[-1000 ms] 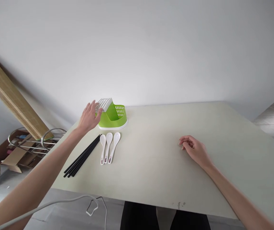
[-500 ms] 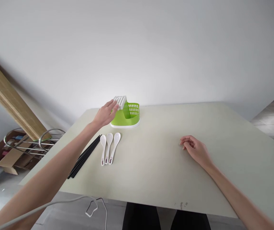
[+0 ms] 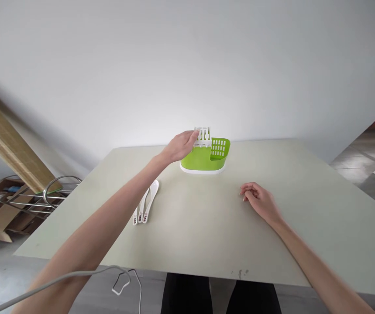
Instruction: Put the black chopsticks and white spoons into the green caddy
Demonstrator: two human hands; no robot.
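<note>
Since the earlier frames, the left hand (image 3: 181, 146) and the green plastic caddy (image 3: 203, 159) have shifted together to the right along the back of the tabletop (image 3: 200, 235), from behind the spoons to near the middle. Nearest the viewer, a grey cable (image 3: 76, 274) curves across the lower left, in front of the left forearm, and two black-clad legs (image 3: 187, 294) show below the front edge, which has a few dark smudges (image 3: 240, 274). Left of centre lie three white spoons (image 3: 149, 204), side by side, handles toward the person, partly covered by the forearm. To the right, the right hand (image 3: 259, 201) rests on the tabletop, fingers loosely curled in and thumb close to them, with nothing seen in it. Farther back, the left hand is closed around the left end of the caddy, thumb at its white slotted top (image 3: 203, 143); the fingers on the far side are hidden. The caddy stands upright on a white base, its lower basket part facing right. Off the left side, an open cardboard box (image 3: 2, 222), a metal rack (image 3: 44, 190) and a leaning wooden board (image 3: 13, 139) stand by a plain pale wall (image 3: 256, 65).
</note>
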